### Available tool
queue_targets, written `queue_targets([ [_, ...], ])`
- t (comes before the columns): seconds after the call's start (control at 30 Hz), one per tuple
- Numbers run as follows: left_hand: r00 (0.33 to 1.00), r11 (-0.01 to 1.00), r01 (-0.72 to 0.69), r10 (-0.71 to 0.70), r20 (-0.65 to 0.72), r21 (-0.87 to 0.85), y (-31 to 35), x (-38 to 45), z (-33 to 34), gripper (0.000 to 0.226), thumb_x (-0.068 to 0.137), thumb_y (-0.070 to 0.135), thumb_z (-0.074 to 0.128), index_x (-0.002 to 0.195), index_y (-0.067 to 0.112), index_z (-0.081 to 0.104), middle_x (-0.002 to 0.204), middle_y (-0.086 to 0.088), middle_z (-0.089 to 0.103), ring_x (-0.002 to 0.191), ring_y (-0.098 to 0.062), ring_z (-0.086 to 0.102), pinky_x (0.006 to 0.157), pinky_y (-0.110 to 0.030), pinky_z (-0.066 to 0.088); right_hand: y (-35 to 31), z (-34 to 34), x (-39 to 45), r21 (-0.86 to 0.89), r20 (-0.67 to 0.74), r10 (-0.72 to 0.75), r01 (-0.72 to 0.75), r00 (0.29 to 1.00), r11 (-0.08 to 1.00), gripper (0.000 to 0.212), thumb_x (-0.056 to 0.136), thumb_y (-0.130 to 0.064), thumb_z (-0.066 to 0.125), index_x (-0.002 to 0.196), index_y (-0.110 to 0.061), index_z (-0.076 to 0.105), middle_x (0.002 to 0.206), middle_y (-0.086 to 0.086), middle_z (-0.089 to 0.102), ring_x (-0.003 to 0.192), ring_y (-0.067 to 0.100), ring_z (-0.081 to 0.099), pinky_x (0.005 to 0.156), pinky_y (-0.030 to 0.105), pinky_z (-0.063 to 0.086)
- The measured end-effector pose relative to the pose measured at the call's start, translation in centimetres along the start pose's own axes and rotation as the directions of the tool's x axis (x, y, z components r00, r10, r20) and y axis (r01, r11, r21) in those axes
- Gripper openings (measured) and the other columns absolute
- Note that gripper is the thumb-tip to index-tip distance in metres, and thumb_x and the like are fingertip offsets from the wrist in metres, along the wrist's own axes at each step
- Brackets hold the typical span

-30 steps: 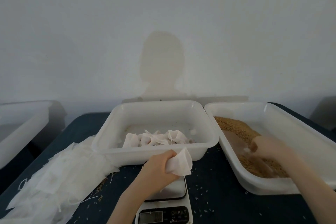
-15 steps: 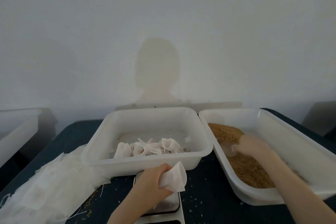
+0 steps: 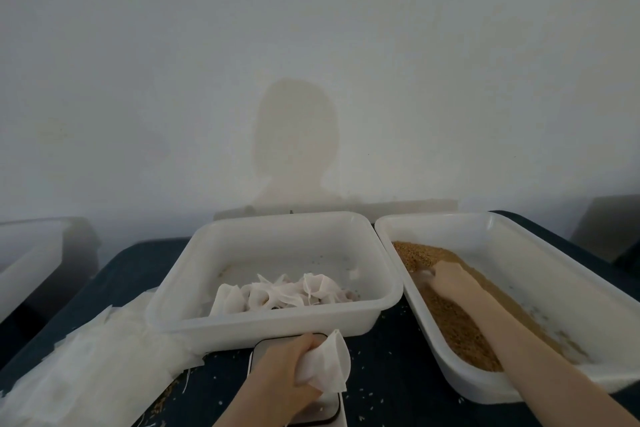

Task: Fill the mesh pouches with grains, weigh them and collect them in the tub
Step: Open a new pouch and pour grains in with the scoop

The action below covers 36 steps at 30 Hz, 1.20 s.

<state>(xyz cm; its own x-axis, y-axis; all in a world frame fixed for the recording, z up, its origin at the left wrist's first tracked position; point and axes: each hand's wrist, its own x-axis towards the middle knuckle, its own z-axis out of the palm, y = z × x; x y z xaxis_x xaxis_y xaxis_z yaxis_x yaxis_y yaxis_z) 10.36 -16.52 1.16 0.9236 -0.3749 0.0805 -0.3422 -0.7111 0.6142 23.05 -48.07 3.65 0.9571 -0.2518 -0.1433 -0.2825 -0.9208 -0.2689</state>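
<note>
Your left hand (image 3: 280, 371) grips an empty mesh pouch (image 3: 327, 362), fingers curled round its bunched left end. The pouch's long axis runs roughly up-down in the view, tilted a bit; its open mouth faces right, toward the grain tub (image 3: 512, 229). It hangs above the scale (image 3: 294, 409), just in front of the near wall of the middle tub (image 3: 270, 326). Left forearm comes up from the bottom edge, wrist about level, thumb side up.

Your right hand (image 3: 450, 279) is down in the grain tub, knuckles up, reaching forward and left into the brown grains (image 3: 450, 322). The fingertips are blurred and sunk in the heap, so you can't tell whether this grip is clenched or released. The right forearm runs diagonally from the lower right corner over the tub's near rim.

The middle tub holds a cluster of filled pouches (image 3: 284, 293) along its near side. A pile of flat spare pouches (image 3: 86, 367) lies on the worktop (image 3: 391, 374) at the left, touching that tub's left corner. Loose grains dot the dark worktop around the scale. The scale's display is cut off by the frame edge. Another white tub (image 3: 27, 263) sits well apart at far left.
</note>
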Motion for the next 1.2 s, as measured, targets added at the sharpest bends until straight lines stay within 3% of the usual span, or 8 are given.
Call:
queue_targets([
  [0.13,0.997,0.984,0.068,-0.072,0.016,0.167,0.0,0.6,-0.7,0.042,0.090,0.035,0.057,0.130,0.038,0.044,0.123,0.016,0.054,0.116,-0.002,0.047,0.100,-0.011,0.030,1.0,-0.6,0.1,0.069,-0.013,0.021,-0.020,1.000,0.997,0.027,0.100,-0.023,0.042,0.083,-0.007,0.054,0.083,0.007,0.058,0.072,0.021,0.057,0.070,0.031,0.049],
  [0.3,0.995,0.990,0.093,-0.095,0.013,0.110,-0.4,0.6,-0.7,0.032,0.086,0.042,0.061,0.099,0.056,0.036,0.091,0.029,0.049,0.087,0.010,0.047,0.075,-0.003,0.032,2.7,-1.7,-0.6,0.118,-0.153,0.056,-0.038,0.987,0.992,0.030,0.095,-0.043,0.047,0.096,-0.020,0.066,0.080,0.001,0.063,0.071,0.020,0.061,0.063,0.030,0.051],
  [0.47,0.996,0.989,0.092,-0.089,-0.030,0.114,-0.7,0.8,-0.5,0.024,0.088,0.044,0.058,0.102,0.051,0.041,0.088,0.026,0.049,0.081,0.012,0.045,0.074,0.004,0.028,2.8,-2.3,-0.9,0.200,-0.292,0.118,-0.060,0.949,0.978,0.025,0.092,-0.048,0.051,0.095,-0.032,0.071,0.072,-0.006,0.060,0.059,0.013,0.055,0.044,0.021,0.033],
  [0.8,0.998,0.998,0.035,-0.037,-0.051,-0.047,-0.2,-0.9,-1.5,0.029,0.082,0.033,0.069,0.095,0.047,0.047,0.092,0.020,0.060,0.093,0.002,0.057,0.076,-0.006,0.037,1.6,-3.0,-2.3,0.364,-0.318,0.015,0.108,0.948,0.925,0.030,0.088,-0.058,0.056,0.108,-0.040,0.069,0.050,-0.005,0.056,0.044,0.013,0.053,0.046,0.021,0.039],
  [0.93,0.995,0.998,0.044,-0.049,-0.090,-0.054,-0.4,-1.7,-2.5,0.030,0.080,0.024,0.071,0.084,0.043,0.050,0.078,0.019,0.059,0.076,0.014,0.054,0.073,-0.005,0.040,1.2,-3.4,-2.7,0.437,-0.350,-0.045,0.206,0.936,0.876,0.021,0.083,-0.063,0.057,0.095,-0.048,0.067,0.045,-0.008,0.055,0.036,0.007,0.047,0.041,0.017,0.036],
  [1.03,0.991,0.995,0.061,-0.070,-0.116,-0.076,-1.0,-2.5,-3.5,0.027,0.079,0.021,0.072,0.086,0.039,0.053,0.079,0.018,0.060,0.074,0.011,0.054,0.071,-0.007,0.041,0.8,-4.2,-2.9,0.405,-0.386,-0.124,0.289,0.914,0.868,0.005,0.084,-0.049,0.063,0.084,-0.049,0.068,0.050,-0.002,0.062,0.033,0.005,0.044,0.039,0.019,0.036],
  [1.13,0.983,0.990,0.039,-0.062,-0.174,-0.134,-1.6,-3.3,-4.4,0.020,0.079,0.024,0.071,0.086,0.037,0.057,0.079,0.019,0.064,0.077,0.014,0.056,0.068,-0.006,0.042,0.4,-5.0,-3.3,0.412,-0.412,-0.182,0.361,0.893,0.837,0.007,0.082,-0.036,0.069,0.080,-0.042,0.070,0.065,0.004,0.068,0.049,0.021,0.058,0.049,0.027,0.044],
  [1.2,0.976,0.987,0.032,-0.065,-0.207,-0.160,-1.9,-3.8,-4.9,0.020,0.077,0.026,0.070,0.088,0.038,0.059,0.091,0.027,0.062,0.080,0.012,0.057,0.069,-0.007,0.044,0.1,-5.3,-4.0,0.472,-0.404,-0.240,0.426,0.883,0.772,0.021,0.083,-0.025,0.072,0.087,-0.045,0.068,0.064,-0.001,0.067,0.050,0.015,0.058,0.048,0.026,0.046],
])
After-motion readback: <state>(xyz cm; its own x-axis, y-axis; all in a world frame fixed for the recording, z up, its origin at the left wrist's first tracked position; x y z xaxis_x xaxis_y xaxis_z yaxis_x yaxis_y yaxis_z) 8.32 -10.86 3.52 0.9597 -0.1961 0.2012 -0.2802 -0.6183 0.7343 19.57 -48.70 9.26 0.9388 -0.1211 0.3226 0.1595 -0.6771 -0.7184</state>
